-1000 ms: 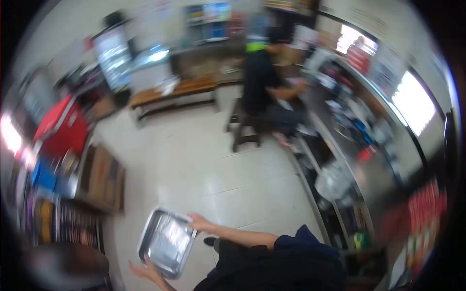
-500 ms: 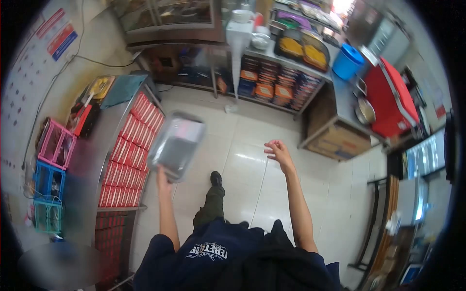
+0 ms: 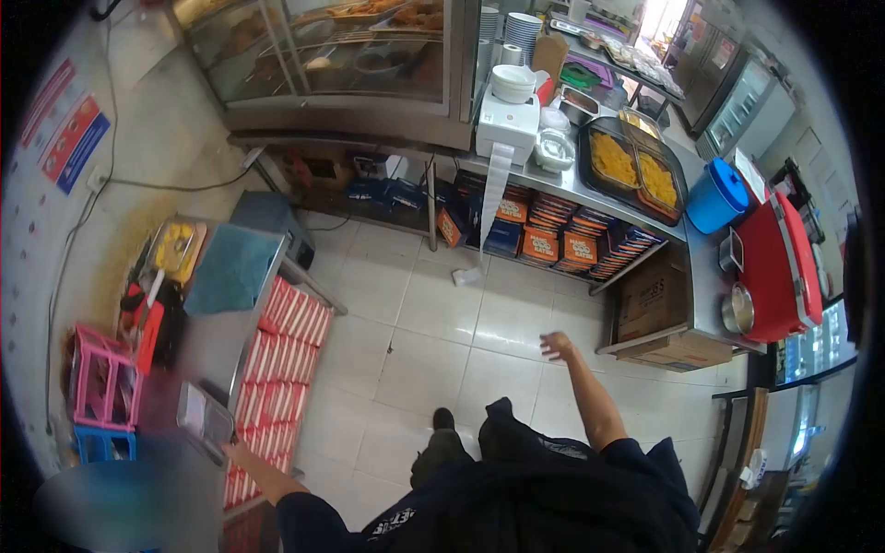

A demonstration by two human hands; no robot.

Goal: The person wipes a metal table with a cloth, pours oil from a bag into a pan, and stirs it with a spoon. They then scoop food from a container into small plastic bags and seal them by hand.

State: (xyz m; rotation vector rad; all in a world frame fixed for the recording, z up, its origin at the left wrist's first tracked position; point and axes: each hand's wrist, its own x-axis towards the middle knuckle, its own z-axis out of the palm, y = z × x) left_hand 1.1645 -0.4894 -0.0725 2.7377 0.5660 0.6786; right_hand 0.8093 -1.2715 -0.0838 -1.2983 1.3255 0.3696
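At the lower left, my left hand (image 3: 236,451) grips the near end of a clear plastic container (image 3: 205,415). The container is over the steel counter (image 3: 217,336), above the stacked red and white boxes (image 3: 277,378); whether it rests on the counter I cannot tell. My right hand (image 3: 556,347) hangs over the tiled floor with nothing in it and its fingers apart.
A blue cloth (image 3: 235,267) and a pink basket (image 3: 106,378) are on the left counter. Ahead stand a glass display case (image 3: 332,55), a white printer (image 3: 507,124) trailing paper, and a black tray (image 3: 636,170) of yellow food. A red cooler (image 3: 779,267) is at right.
My left hand has carried the clear container left, from over the floor to the steel counter. The view has shifted forward, and my right arm still reaches out.
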